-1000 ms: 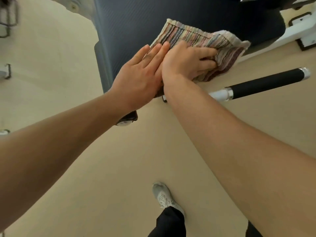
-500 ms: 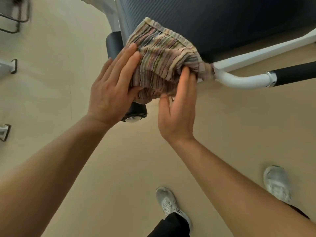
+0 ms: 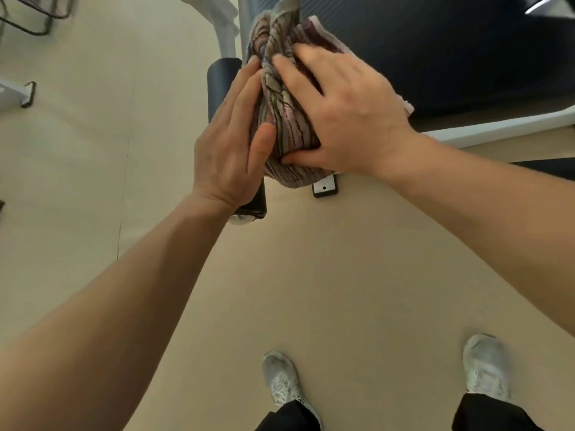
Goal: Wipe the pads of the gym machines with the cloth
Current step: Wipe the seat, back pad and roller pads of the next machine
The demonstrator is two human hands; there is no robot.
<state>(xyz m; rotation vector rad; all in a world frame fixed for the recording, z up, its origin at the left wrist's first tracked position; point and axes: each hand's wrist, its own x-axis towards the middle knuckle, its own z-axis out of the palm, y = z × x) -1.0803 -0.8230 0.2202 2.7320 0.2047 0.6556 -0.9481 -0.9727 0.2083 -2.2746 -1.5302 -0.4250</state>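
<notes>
Striped cloth bunched on dark pad, R hand grip round it, L hand grip released, flat against it.

Left hand presses, right hand grips cloth on pad

Bunched striped cloth lies crumpled against the dark pad's corner.

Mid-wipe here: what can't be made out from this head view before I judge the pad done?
1. Corner of the dark pad under the cloth: head view, covered by the cloth and both hands.
2. Rest of the dark pad: cut off by the top and right edges.
3. Middle of the roller: behind the left hand.
4. Fingers of the right hand: motion-blurred, so gripping or just pressing is unclear.
</notes>
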